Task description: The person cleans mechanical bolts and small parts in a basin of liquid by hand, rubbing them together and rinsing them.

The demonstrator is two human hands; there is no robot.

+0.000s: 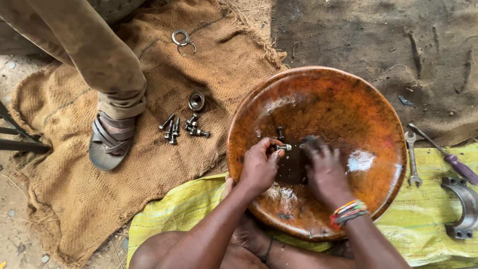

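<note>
The left hand (259,167) pinches a small bolt (285,147) between thumb and fingers — its long axis points sideways, toward the right hand (324,172). That hand is blurred in the orange bowl (378,114); its grip I cannot tell.

No packages, labels, signs or screens in frame.

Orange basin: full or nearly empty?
Nearly empty. The basin shows bare wet walls; only a dark puddle sits at the bottom, where both hands work.
</note>
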